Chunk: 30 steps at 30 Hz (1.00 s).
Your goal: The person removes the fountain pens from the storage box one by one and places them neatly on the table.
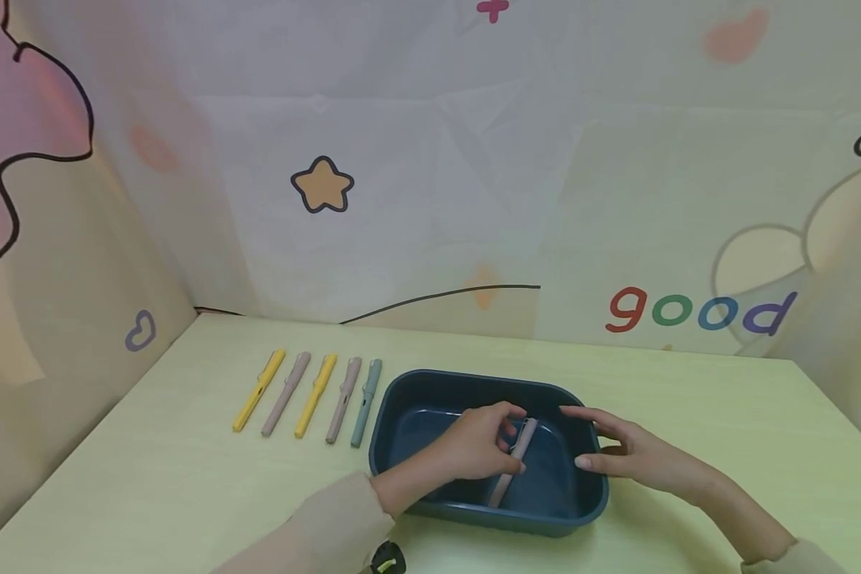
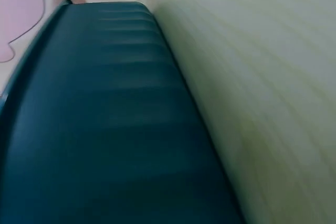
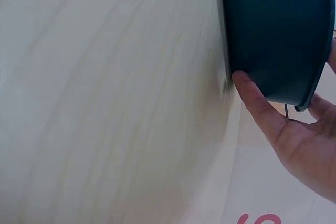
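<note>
Reaching into a dark blue basin [image 1: 502, 520], my left hand [image 1: 477, 442] pinches a pale pinkish-mauve capped pen [image 1: 522, 442] between thumb and fingers. The pen slants inside the basin, its lower end near the front wall. At the right end, my right hand [image 1: 634, 454] grips the basin, with its thumb and forefinger over the rim. In the right wrist view, one finger of that hand [image 3: 304, 140] presses low on the basin's outer wall [image 3: 278, 35]. The left wrist view is filled by the basin's ribbed long side [image 2: 115, 103]; the left hand is hidden there.
Left of the basin, several capped pens lie in a slanted row: a yellow pen [image 1: 259, 391], a mauve pen [image 1: 285, 395], another yellow pen [image 1: 316, 396], another mauve pen [image 1: 343, 401] and a blue-green pen [image 1: 366, 403]. A printed cloth backdrop [image 1: 402, 239] stands behind the table [image 1: 151, 494].
</note>
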Each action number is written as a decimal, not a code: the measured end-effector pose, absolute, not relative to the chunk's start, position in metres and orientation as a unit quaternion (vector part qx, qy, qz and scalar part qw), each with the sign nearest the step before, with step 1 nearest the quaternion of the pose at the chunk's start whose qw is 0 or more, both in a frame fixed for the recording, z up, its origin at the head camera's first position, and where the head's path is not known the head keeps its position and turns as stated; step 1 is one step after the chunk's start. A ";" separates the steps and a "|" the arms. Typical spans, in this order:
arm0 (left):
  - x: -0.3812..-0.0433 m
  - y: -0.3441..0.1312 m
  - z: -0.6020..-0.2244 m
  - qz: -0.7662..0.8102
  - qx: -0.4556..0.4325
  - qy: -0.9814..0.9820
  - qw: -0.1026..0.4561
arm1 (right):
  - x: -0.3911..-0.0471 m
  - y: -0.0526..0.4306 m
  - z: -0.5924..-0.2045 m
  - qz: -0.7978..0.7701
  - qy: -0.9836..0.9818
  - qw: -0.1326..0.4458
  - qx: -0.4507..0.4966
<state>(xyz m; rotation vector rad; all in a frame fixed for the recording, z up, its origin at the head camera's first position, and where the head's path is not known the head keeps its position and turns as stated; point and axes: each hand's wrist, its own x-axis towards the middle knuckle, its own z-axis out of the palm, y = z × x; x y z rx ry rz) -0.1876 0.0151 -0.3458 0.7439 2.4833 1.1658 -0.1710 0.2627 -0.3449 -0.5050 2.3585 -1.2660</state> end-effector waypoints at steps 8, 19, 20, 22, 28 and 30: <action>-0.187 0.021 -0.349 0.284 0.268 0.905 0.166 | -0.171 0.262 -0.345 -0.454 0.846 0.210 -0.184; -0.183 0.030 -0.353 0.171 0.301 0.930 0.122 | -0.172 0.263 -0.345 -0.446 0.850 0.204 -0.192; -0.182 0.030 -0.353 0.167 0.305 0.930 0.116 | -0.172 0.263 -0.344 -0.446 0.850 0.203 -0.191; -0.181 0.031 -0.353 0.158 0.307 0.932 0.106 | -0.172 0.263 -0.345 -0.445 0.851 0.201 -0.195; -0.179 0.031 -0.353 0.146 0.295 0.939 0.101 | -0.172 0.262 -0.346 -0.444 0.851 0.200 -0.194; -0.179 0.030 -0.353 0.145 0.293 0.939 0.101 | -0.173 0.262 -0.346 -0.444 0.852 0.200 -0.192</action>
